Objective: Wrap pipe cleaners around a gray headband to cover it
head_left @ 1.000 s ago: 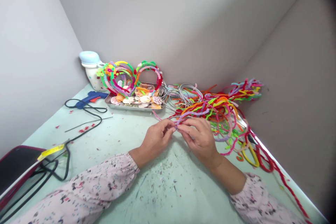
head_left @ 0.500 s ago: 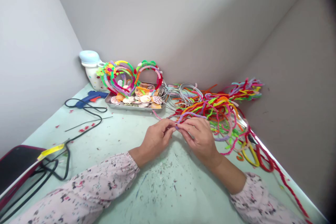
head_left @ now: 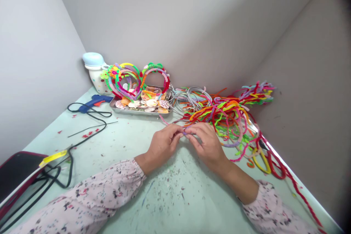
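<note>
My left hand (head_left: 165, 142) and my right hand (head_left: 206, 144) meet fingertip to fingertip over the middle of the table. Both are closed in a pinch on a purple pipe cleaner (head_left: 184, 133), of which only a short bit shows between the fingers. A pink strand (head_left: 163, 120) sticks out just beyond my left hand. Right behind my right hand lies a tangled heap of colourful pipe cleaners (head_left: 230, 111), with loops of grey wire (head_left: 192, 97) at its left side.
A metal tray (head_left: 142, 112) of seashells stands at the back, with fuzzy colourful headbands (head_left: 128, 80) on it. Left of it are a blue glue gun (head_left: 94, 103) with a black cord and a white cup (head_left: 98, 80). Scissors (head_left: 261, 161) with yellow and red handles lie at right.
The long purple length that arched above my right hand no longer shows there. My right hand has turned slightly, its fingers still at the left fingertips. My left hand stays in place.
</note>
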A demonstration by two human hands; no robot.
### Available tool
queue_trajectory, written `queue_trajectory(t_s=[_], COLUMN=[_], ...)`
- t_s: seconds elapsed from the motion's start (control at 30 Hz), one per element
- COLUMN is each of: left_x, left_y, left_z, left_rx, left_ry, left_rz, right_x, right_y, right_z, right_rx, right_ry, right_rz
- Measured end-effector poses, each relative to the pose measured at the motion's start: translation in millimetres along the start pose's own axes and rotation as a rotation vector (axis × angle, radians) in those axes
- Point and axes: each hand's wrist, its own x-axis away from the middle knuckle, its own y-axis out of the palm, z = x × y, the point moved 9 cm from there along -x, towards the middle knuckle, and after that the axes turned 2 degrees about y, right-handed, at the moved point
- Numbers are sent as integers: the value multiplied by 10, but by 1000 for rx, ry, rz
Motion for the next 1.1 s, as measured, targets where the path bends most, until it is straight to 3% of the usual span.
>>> queue_trajectory(t_s=[0.4, 1.1], left_x=[0, 0], left_y=[-12, 26], left_z=[25, 23], left_rx=[-83, -81], left_ry=[41, 38], left_rz=[13, -14], right_x=[-1, 16], right_y=[49, 119], right_z=[76, 90], right_rx=[-85, -80], right_ry=[91, 126], right_rz=[-39, -122])
